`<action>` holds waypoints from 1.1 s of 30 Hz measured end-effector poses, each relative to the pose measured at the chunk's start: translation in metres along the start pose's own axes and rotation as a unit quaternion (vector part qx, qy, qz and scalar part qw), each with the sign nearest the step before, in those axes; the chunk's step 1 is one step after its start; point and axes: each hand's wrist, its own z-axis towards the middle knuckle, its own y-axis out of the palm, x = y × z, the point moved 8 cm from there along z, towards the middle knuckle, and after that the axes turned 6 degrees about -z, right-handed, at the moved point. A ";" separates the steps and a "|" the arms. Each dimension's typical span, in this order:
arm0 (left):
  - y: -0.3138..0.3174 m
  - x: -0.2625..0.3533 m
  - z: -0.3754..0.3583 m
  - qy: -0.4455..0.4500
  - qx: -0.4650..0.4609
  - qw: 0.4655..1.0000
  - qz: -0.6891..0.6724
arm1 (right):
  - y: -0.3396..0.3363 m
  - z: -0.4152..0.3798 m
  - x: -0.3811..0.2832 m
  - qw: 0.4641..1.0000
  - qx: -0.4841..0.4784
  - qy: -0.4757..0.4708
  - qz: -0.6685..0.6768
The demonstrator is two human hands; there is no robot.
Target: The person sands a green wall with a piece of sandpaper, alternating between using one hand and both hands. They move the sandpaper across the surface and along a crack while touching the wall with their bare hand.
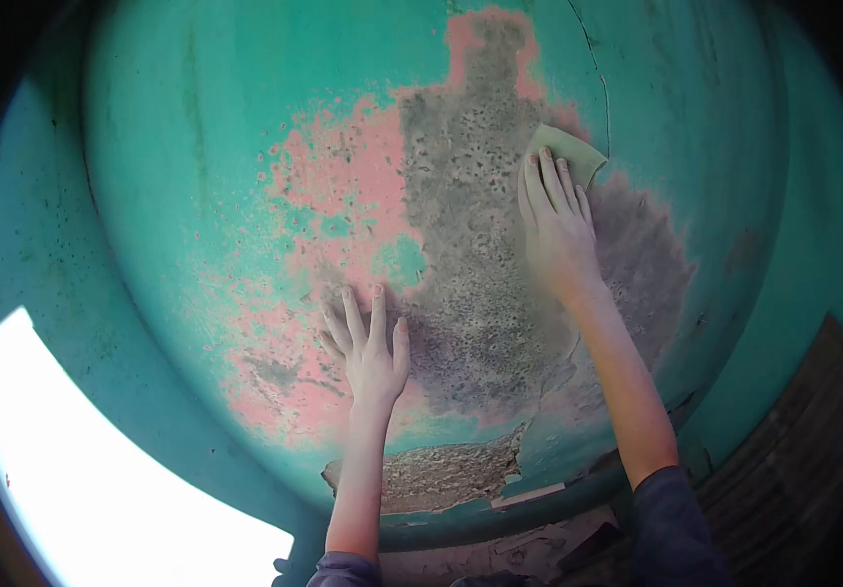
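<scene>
In the head view, my right hand (560, 230) presses a pale greenish sheet of sandpaper (583, 157) against a worn patch of wall. The sheet lies under my fingertips, and its upper right corner sticks out past them. Lower and to the left, my left hand (369, 347) rests with spread fingers on the wall (167, 59), holding nothing. The surface there is green paint worn to pink, with a grey, pitted area (475, 235) between and above my hands. Pale dust coats both hands.
Below the patch, a broken hole (451, 474) exposes rough brown material. A thin dark crack (597, 68) runs down the upper right. Bright light fills the lower left. Dark brown boards (803, 450) stand at the lower right, and rubble (509, 555) lies at the bottom.
</scene>
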 end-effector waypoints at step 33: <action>-0.005 -0.025 0.011 0.032 -0.009 0.999 -0.027 | -0.018 0.083 -0.116 0.991 0.048 -0.124 -0.016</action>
